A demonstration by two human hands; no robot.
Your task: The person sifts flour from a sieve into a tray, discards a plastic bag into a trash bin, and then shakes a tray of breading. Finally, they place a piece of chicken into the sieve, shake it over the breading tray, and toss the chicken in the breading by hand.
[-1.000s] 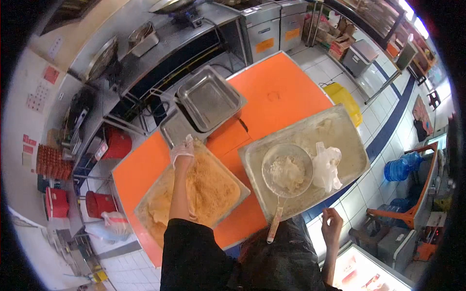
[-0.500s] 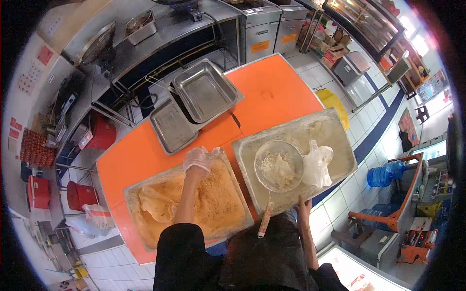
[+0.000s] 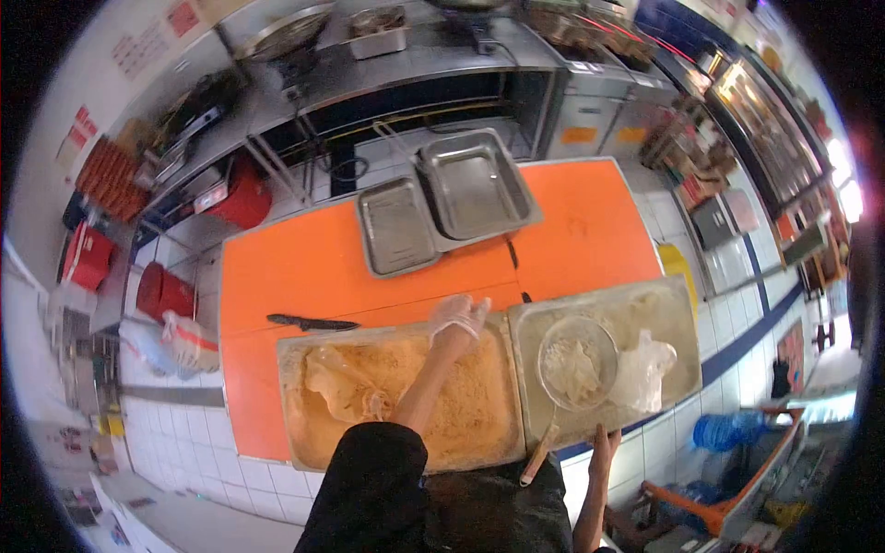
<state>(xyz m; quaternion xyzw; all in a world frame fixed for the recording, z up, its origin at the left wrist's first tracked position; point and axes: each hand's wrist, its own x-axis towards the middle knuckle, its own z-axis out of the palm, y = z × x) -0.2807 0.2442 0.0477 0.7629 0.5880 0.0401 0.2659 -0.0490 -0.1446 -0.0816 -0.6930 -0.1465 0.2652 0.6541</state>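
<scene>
My left hand (image 3: 458, 321), in a clear glove, has its fingers curled over the far rim of a metal tray (image 3: 288, 392) of orange-tinted flour. Inside that tray lies a coated, filmy piece (image 3: 339, 382). At the near edge of a second tray (image 3: 678, 364), dusted with pale flour, my bare right hand (image 3: 604, 442) holds the rim. A round strainer (image 3: 576, 364) with floury pieces rests in this second tray, its handle (image 3: 537, 461) over the near edge. Beside it sits a white plastic bag (image 3: 643, 371).
On the orange table (image 3: 304, 267), a dark knife (image 3: 312, 323) lies beyond the left tray. Two steel pans (image 3: 398, 226) (image 3: 475, 184) stand farther back. Behind them is a steel counter (image 3: 424, 60); red bins (image 3: 166, 293) stand at the left and blue water bottles (image 3: 728, 430) at the right.
The view has shifted. Both trays have moved toward my body and now sit more squarely side by side. The knife beyond the left tray has come into view.
</scene>
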